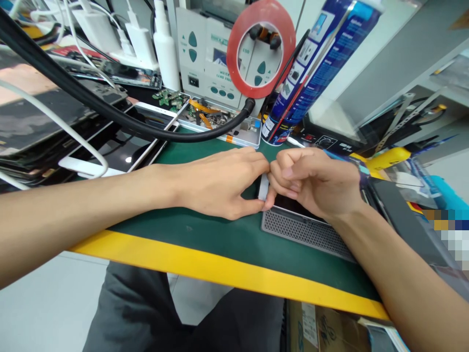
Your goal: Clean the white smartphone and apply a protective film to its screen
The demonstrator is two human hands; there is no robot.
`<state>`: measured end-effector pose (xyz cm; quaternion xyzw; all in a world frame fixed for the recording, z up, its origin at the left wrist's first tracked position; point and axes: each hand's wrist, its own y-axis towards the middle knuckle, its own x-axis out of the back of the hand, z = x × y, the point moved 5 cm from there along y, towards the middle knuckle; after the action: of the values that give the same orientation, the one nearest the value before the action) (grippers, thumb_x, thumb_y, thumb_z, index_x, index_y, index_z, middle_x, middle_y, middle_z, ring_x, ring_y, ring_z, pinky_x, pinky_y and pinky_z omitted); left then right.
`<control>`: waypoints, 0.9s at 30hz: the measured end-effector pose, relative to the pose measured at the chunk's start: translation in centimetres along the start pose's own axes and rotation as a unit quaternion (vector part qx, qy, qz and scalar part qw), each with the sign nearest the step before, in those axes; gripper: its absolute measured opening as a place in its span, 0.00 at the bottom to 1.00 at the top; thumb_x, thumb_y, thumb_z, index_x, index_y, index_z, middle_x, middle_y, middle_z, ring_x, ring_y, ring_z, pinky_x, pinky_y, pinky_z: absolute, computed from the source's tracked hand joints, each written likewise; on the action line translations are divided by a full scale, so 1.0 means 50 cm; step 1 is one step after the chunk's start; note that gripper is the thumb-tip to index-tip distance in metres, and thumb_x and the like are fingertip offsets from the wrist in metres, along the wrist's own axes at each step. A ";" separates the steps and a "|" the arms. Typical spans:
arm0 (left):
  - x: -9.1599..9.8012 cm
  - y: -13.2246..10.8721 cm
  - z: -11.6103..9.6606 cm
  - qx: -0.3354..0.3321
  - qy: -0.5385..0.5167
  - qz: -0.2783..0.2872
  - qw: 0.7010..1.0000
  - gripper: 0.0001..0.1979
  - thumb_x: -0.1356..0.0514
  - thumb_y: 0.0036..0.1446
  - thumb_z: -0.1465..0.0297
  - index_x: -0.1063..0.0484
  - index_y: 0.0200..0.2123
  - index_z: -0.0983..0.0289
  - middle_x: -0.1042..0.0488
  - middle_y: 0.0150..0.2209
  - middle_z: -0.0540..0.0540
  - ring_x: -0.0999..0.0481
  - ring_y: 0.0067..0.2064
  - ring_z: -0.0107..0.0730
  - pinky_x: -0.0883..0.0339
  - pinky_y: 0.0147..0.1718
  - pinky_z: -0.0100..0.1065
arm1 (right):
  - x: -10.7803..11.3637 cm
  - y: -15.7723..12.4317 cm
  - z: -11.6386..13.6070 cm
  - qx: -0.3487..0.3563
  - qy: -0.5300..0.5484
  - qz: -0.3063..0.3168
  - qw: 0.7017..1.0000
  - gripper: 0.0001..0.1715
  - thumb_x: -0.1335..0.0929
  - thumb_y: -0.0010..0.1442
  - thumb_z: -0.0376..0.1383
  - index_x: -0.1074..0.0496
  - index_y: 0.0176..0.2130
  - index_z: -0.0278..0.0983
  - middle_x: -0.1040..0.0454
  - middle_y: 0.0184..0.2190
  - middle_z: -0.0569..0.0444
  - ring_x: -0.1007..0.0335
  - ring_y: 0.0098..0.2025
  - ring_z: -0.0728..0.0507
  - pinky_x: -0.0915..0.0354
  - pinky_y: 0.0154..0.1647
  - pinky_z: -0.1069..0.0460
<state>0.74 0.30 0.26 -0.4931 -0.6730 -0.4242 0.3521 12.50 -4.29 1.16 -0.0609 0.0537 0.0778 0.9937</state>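
My left hand (227, 183) reaches in from the left, thumb and forefinger bent around the white end of a flat, dark-faced device (263, 188), apparently a phone or tablet. Above the same end, my right hand (315, 183) has its fingers curled in, and its fingertips meet those of the left. Whatever lies between the right fingertips is hidden. The device rests on a grey perforated plate (304, 230), and most of its dark face is covered by the right hand and wrist.
Behind stand a spray can (318, 68), a red tape roll (238, 49) and a soldering station (208, 63). A parts tray (220, 120) holds small components. A black hose (146, 127) arches across the left, above stacked tablets (124, 142). Yellow edging (205, 259) borders the green mat.
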 end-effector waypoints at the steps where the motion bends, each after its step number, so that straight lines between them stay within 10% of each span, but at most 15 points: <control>1: 0.000 0.000 0.000 0.001 0.001 0.002 1.000 0.16 0.42 0.62 0.59 0.30 0.47 0.63 0.28 0.43 0.58 0.28 0.46 0.41 0.36 0.49 0.38 | 0.000 0.000 0.000 0.003 -0.015 -0.009 1.000 0.15 0.34 0.47 0.28 0.41 0.15 0.37 0.45 0.14 0.60 0.44 0.17 0.50 0.32 0.23 0.50; 27: 0.000 0.003 0.000 0.002 0.024 0.016 1.000 0.22 0.40 0.60 0.58 0.33 0.53 0.64 0.29 0.49 0.60 0.29 0.52 0.44 0.37 0.52 0.38 | 0.034 -0.010 0.020 0.015 -0.323 -0.029 0.946 0.21 0.33 0.53 0.28 0.44 0.15 0.37 0.44 0.12 0.61 0.42 0.14 0.53 0.46 0.19 0.55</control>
<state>0.90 0.32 0.31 -0.4924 -0.6572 -0.4289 0.3764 14.33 -4.39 2.01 -0.0191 -0.2703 0.0631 0.9605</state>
